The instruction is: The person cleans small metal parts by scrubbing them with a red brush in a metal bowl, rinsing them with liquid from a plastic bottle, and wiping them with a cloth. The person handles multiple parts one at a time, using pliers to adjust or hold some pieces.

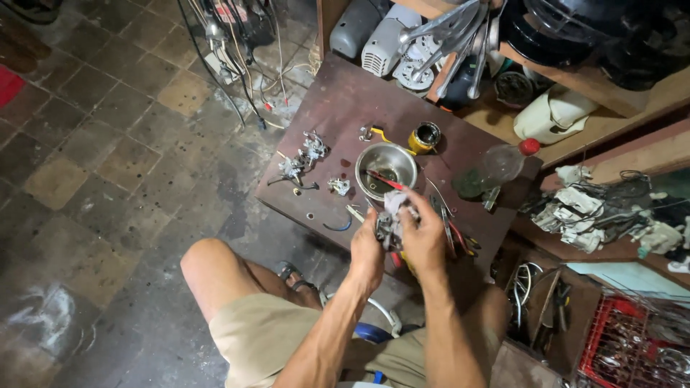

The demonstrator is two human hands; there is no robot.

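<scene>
Holding a small metal part, dark and irregular in shape, the left hand has its fingers curled closed around it from the left side. The right hand is also closed, pinching a crumpled grey-white cloth that is pressed on the top of the part, so the two hands almost touch. Just beyond the hands stands a round bowl of shiny steel, with a thin red-handled tool lying across its inside. Further beyond the bowl is a small yellow tin, round and open, with a dark inside. To the left of the left hand, several small grey metal pieces with levers and thin arms lie spread on the brown tabletop, which looks worn and matte. To the right of the right hand lies a clear plastic bottle with a red cap, on its side. Under the hands are the person's knees in beige shorts.
</scene>
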